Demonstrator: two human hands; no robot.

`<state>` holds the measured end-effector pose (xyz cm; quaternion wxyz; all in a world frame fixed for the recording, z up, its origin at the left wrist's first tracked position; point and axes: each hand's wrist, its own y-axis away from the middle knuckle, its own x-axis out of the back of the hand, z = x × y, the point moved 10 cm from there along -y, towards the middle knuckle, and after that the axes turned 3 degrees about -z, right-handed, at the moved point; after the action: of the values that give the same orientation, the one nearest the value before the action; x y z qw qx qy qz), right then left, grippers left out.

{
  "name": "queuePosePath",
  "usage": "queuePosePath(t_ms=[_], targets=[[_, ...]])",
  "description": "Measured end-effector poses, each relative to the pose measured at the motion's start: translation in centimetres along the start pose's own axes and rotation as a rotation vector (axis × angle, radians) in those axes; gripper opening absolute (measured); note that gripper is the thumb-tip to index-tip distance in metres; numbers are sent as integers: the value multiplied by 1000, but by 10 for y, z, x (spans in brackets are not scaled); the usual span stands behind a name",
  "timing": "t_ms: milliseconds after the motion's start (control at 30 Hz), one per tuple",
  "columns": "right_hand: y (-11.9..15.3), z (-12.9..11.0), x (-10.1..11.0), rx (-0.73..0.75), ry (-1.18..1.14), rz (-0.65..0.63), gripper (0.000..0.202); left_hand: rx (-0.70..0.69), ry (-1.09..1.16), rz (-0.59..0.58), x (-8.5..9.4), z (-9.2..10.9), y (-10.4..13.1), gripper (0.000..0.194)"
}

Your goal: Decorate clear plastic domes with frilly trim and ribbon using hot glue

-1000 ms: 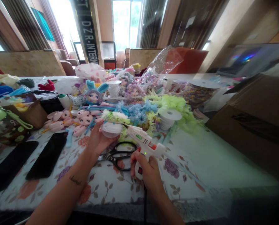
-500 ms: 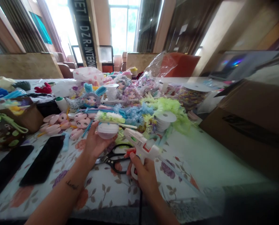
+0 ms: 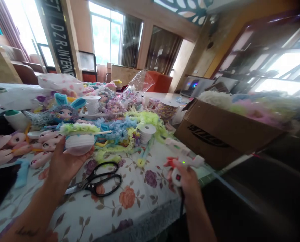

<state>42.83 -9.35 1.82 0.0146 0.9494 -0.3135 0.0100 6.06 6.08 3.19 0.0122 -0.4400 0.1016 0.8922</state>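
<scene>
My left hand (image 3: 63, 164) is closed around a pale, rounded plastic doll-head shell (image 3: 79, 145), its open side facing up. Fluffy green-and-white trim (image 3: 79, 128) lies along the top of the shell, and a thin pale stick (image 3: 103, 132) juts to the right there. In my right hand (image 3: 190, 185) is a white hot glue gun (image 3: 177, 147) with a red trigger and a lit green light, near the table's right edge. Black-handled scissors (image 3: 103, 184) lie on the flowered cloth between my hands.
Doll faces (image 3: 48, 143) lie at the left beside a dark phone (image 3: 1, 185). Blue ruffled trim (image 3: 119, 127), green trim (image 3: 152, 117) and a white spool (image 3: 147, 131) are further back. A cardboard box (image 3: 222, 134) with fluffy material stands at the right.
The view has turned to the right. My right hand has carried the glue gun to the right, away from the shell. My left hand still holds the shell.
</scene>
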Motion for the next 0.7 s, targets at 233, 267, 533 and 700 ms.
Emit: queuePosePath(t_ms=[233, 267, 533, 700], targets=[[-97, -13, 101, -17, 601, 343, 21, 51, 10, 3, 0, -8, 1, 29], [-107, -12, 100, -26, 656, 342, 23, 55, 12, -9, -1, -9, 0, 30], [-111, -12, 83, -31, 912, 232, 26, 89, 24, -48, 3, -17, -10, 43], [-41, -52, 61, 138, 1056, 415, 38, 174, 69, -98, -2, -31, -9, 48]])
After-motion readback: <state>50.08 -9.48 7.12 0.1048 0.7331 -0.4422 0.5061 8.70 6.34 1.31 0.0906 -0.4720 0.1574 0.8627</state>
